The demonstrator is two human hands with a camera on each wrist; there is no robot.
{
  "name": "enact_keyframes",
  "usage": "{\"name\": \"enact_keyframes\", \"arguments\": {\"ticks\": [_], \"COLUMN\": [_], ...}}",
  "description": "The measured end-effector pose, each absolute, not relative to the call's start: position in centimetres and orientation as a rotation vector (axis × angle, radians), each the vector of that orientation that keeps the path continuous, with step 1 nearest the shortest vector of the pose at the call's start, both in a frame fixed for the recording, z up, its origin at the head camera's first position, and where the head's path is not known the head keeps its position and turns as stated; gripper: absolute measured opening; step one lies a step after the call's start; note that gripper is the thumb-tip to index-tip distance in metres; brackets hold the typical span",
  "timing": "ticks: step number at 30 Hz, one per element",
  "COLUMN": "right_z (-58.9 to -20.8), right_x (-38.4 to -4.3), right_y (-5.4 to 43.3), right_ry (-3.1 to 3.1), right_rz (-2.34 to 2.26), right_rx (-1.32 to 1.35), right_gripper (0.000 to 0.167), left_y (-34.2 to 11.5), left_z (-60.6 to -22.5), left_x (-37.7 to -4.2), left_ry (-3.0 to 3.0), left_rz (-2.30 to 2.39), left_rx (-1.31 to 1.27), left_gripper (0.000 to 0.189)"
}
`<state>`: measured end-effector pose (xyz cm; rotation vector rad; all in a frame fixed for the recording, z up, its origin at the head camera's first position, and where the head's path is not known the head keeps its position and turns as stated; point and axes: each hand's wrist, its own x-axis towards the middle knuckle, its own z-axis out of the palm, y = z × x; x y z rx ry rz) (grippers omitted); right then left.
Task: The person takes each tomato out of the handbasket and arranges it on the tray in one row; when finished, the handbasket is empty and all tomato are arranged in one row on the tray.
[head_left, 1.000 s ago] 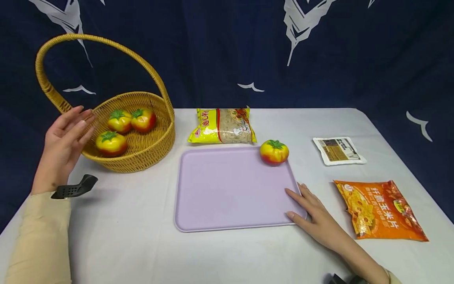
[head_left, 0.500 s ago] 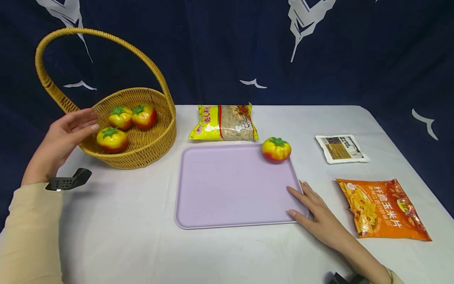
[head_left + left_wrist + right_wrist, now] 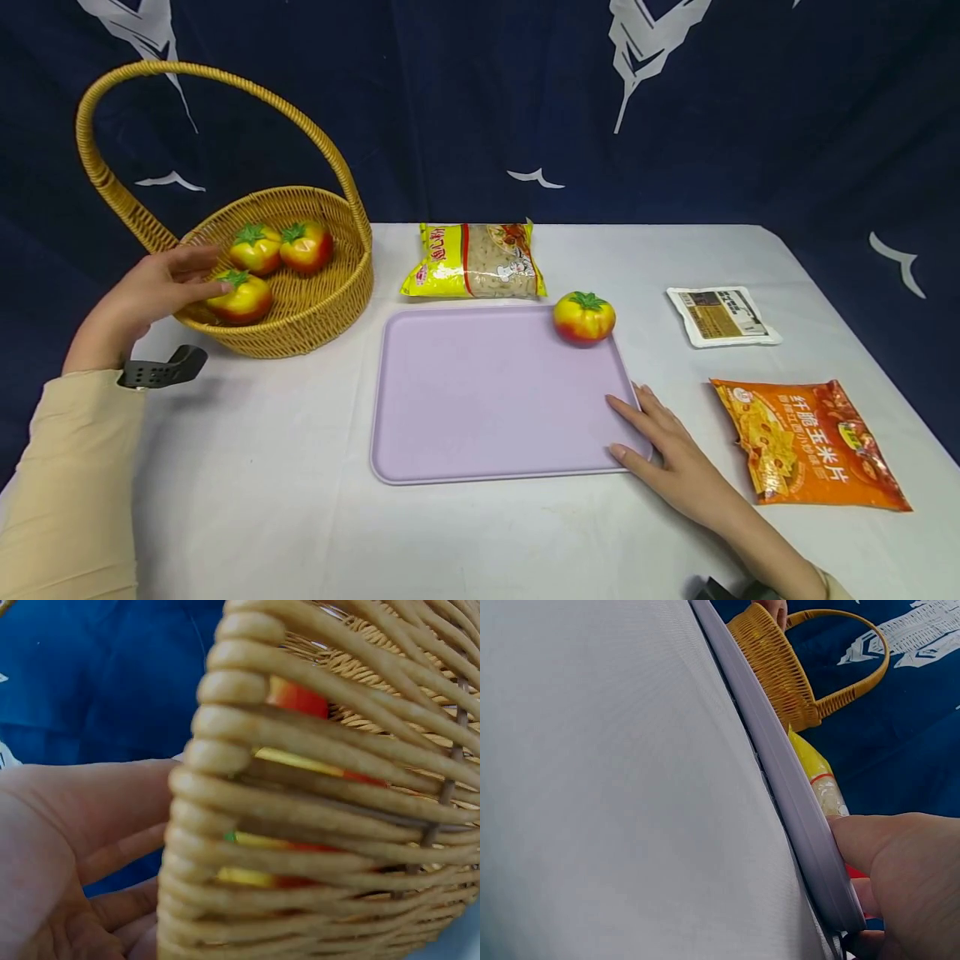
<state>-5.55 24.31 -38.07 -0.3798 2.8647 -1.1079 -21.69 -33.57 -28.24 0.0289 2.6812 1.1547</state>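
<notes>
My left hand reaches over the near-left rim of a wicker basket. Its thumb and fingers lie to either side of the front yellow-red tomato, the thumb tip overlapping its top. In the left wrist view the basket wall hides the fingertips. Two more tomatoes, one of them the right-hand tomato, sit behind it. My right hand rests at the lower right corner of a lilac tray, fingers spread over its edge. A lone tomato sits on the tray's far right corner.
Behind the tray lies a yellow noodle bag. To the right are a small white packet and an orange chip bag. The basket's tall handle arches above the tomatoes. A dark blue curtain hangs behind the table.
My left hand has lowered from beside the basket handle, over the rim, to the front tomato. The right hand stays at the tray corner. The head view has shifted slightly.
</notes>
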Motion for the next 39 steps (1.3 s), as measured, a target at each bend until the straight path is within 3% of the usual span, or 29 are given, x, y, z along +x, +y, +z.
{"name": "enact_keyframes", "arguments": {"ticks": [7, 16, 27, 39], "right_z": [-37.9, -37.7, -37.9, -38.1], "right_x": [-5.6, -5.5, -5.5, -5.5], "right_y": [24.3, 24.4, 24.4, 24.4], "right_ry": [2.863, 2.879, 2.879, 2.886], "right_rz": [-1.105, -1.101, -1.107, -1.103], "right_rx": [-0.379, -0.382, -0.389, -0.389], "right_gripper": [0.055, 0.056, 0.055, 0.055], "left_y": [-33.2, -32.0, -30.3, -29.6], "left_z": [-28.1, -28.6, -29.3, -29.6], "left_x": [-22.0, -22.3, -23.0, -23.0], "left_ry": [2.687, 2.821, 2.888, 2.915], "left_rz": [0.999, 0.847, 0.620, 0.577], "left_rx": [0.029, 0.100, 0.268, 0.323], "left_gripper": [0.086, 0.072, 0.080, 0.071]}}
